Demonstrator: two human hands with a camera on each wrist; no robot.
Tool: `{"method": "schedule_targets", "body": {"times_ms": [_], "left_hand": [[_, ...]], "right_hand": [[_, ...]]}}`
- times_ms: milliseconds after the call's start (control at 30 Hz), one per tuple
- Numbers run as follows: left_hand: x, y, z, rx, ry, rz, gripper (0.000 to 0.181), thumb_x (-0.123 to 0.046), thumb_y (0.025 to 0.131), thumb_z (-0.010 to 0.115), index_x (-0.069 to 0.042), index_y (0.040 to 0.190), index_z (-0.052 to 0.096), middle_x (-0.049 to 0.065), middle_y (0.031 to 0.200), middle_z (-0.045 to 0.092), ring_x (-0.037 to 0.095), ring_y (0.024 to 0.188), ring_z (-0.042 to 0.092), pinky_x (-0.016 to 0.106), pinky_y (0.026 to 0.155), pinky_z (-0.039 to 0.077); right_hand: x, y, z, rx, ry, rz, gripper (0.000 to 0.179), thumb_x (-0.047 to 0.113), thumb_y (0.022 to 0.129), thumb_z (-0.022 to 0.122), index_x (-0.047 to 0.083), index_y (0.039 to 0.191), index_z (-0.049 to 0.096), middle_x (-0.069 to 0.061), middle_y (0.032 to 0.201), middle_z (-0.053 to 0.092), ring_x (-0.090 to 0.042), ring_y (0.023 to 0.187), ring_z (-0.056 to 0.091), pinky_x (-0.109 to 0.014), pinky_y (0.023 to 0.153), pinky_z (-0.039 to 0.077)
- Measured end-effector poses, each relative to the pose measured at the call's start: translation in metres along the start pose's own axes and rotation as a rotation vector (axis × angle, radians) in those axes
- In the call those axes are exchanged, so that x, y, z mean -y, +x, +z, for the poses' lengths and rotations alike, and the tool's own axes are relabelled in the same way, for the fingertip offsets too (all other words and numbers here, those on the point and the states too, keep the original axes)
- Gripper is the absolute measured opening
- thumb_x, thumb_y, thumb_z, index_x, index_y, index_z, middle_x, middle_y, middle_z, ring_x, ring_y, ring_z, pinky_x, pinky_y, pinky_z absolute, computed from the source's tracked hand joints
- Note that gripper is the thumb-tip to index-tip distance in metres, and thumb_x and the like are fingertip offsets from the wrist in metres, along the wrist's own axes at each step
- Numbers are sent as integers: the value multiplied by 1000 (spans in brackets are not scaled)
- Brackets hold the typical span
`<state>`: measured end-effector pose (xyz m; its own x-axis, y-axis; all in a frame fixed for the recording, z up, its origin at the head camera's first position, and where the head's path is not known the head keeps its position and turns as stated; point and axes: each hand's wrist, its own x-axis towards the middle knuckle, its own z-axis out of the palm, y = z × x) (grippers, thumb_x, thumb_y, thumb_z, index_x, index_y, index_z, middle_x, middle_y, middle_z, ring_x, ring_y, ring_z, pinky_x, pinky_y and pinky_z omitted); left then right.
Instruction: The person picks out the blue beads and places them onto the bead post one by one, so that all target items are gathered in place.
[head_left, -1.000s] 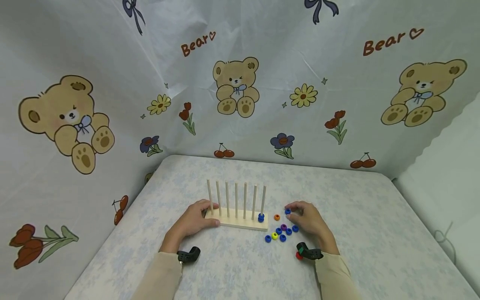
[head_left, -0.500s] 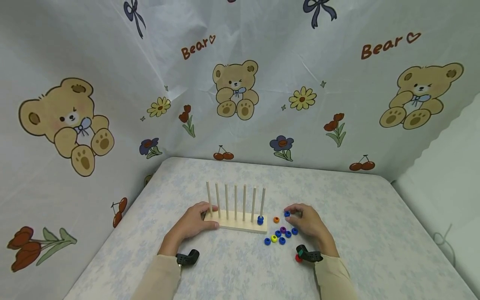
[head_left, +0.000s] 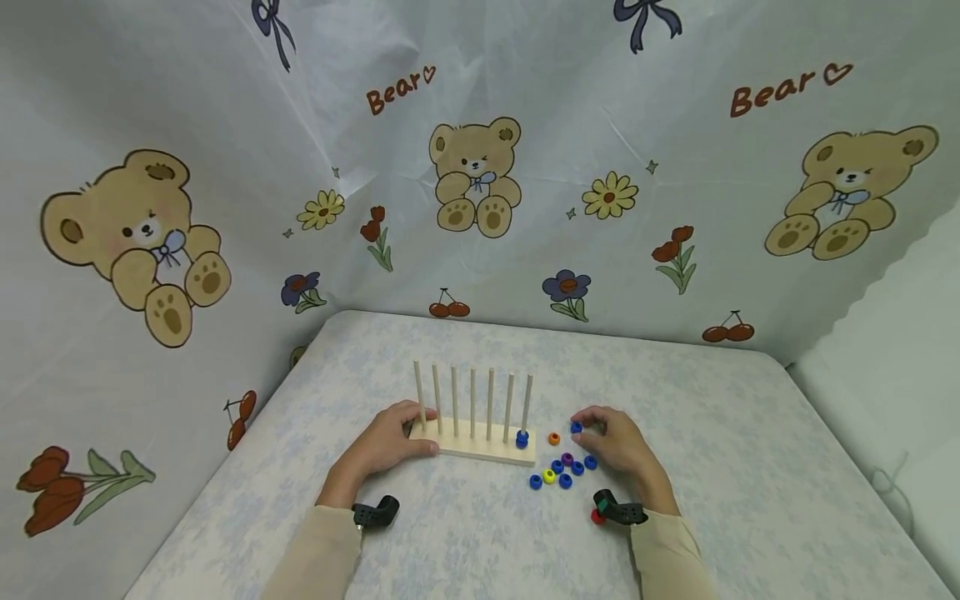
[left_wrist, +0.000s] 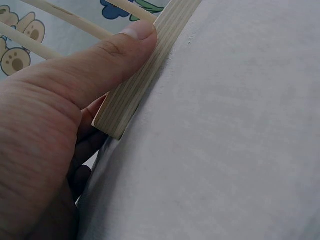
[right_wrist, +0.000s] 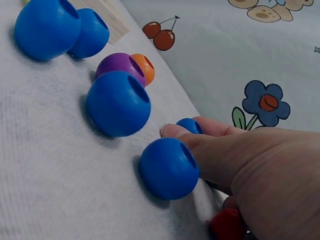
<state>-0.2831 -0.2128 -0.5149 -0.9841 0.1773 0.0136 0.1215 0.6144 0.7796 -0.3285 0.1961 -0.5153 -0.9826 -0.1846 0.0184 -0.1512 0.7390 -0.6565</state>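
Note:
My left hand [head_left: 386, 437] grips the left end of a wooden peg board [head_left: 480, 451], its thumb [left_wrist: 132, 42] along the front edge. Thin upright pegs [head_left: 472, 400] rise from the board. Two blue beads sit stacked on the rightmost peg, the lower blue bead [head_left: 522, 443] at its foot. To the right of the board, my right hand [head_left: 621, 440] pinches a blue bead [head_left: 576, 427] between thumb and forefinger, close over the table. The right wrist view shows that held bead [right_wrist: 189, 125] partly hidden by the fingers.
Loose beads lie between the board and my right hand: an orange bead [head_left: 553, 438], a purple bead [head_left: 567, 459], a yellow bead [head_left: 549, 477] and several blue ones, such as this blue bead [head_left: 536, 482]. A red bead [head_left: 597, 517] shows beside the right wrist camera [head_left: 617, 506].

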Motion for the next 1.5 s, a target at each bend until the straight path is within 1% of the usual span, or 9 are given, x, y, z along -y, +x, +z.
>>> {"method": "schedule_targets", "body": {"times_ms": [167, 400, 633, 733, 867, 967, 1200, 1400, 1500], "left_hand": [[3, 0, 2, 1, 22, -23, 58, -54, 71, 86, -40, 123, 66, -13, 131, 60, 16, 130, 53, 48, 111, 41], [6, -1, -1, -9, 18, -7, 56, -52, 72, 87, -40, 123, 66, -14, 132, 59, 16, 129, 54, 49, 110, 41], [6, 0, 0, 0, 3, -5, 56, -52, 71, 87, -41, 122, 66, -15, 131, 60, 15, 129, 54, 47, 111, 41], [6, 0, 1, 0, -1, -7, 57, -52, 71, 87, -41, 122, 66, -15, 132, 59, 15, 129, 53, 46, 111, 41], [5, -1, 2, 0, -2, -9, 57, -51, 71, 88, -41, 122, 66, -15, 132, 59, 14, 129, 53, 46, 110, 42], [3, -1, 2, -2, -5, -7, 56, -50, 72, 88, -40, 122, 66, -15, 130, 60, 14, 127, 54, 46, 109, 43], [0, 1, 2, -2, -4, 3, 53, -48, 72, 88, -40, 120, 67, -15, 126, 61, 12, 123, 56, 45, 108, 43], [2, 2, 2, -3, -1, 3, 53, -50, 72, 88, -40, 120, 66, -15, 127, 60, 13, 122, 56, 45, 107, 44], [3, 3, 2, -7, -2, 3, 54, -52, 71, 87, -40, 120, 66, -14, 128, 60, 13, 123, 56, 46, 107, 44]], "right_hand": [[-1, -2, 2, 2, 15, 16, 23, 21, 89, 77, 18, 112, 72, -5, 112, 68, -26, 110, 60, -52, 99, 45], [0, -2, 2, 0, 11, -1, 23, 23, 91, 75, 19, 113, 70, -2, 109, 69, -22, 104, 59, -48, 95, 47], [9, 1, -2, -86, 55, 17, 25, 24, 92, 75, 17, 115, 69, -3, 102, 66, -19, 88, 56, -30, 75, 45], [14, 1, -6, -123, 74, 2, 26, 25, 92, 74, 16, 116, 68, -5, 104, 66, -19, 90, 58, -28, 69, 47], [19, 0, -11, -136, 95, -8, 27, 25, 93, 73, 17, 118, 67, -6, 106, 65, -23, 87, 58, -28, 51, 49], [25, -2, -17, -155, 101, -15, 27, 25, 93, 72, 17, 118, 67, -7, 107, 64, -24, 88, 57, -28, 46, 49], [43, -7, -32, -249, 65, -87, 29, 29, 93, 73, 16, 119, 69, -7, 107, 67, -22, 95, 59, -28, 66, 48], [53, -10, -42, -303, 93, -173, 32, 36, 94, 72, 17, 119, 69, -3, 105, 67, -17, 91, 59, -30, 74, 48], [56, -11, -44, -336, 93, -189, 33, 37, 94, 72, 16, 119, 70, -3, 105, 67, -15, 90, 58, -30, 76, 48]]}}
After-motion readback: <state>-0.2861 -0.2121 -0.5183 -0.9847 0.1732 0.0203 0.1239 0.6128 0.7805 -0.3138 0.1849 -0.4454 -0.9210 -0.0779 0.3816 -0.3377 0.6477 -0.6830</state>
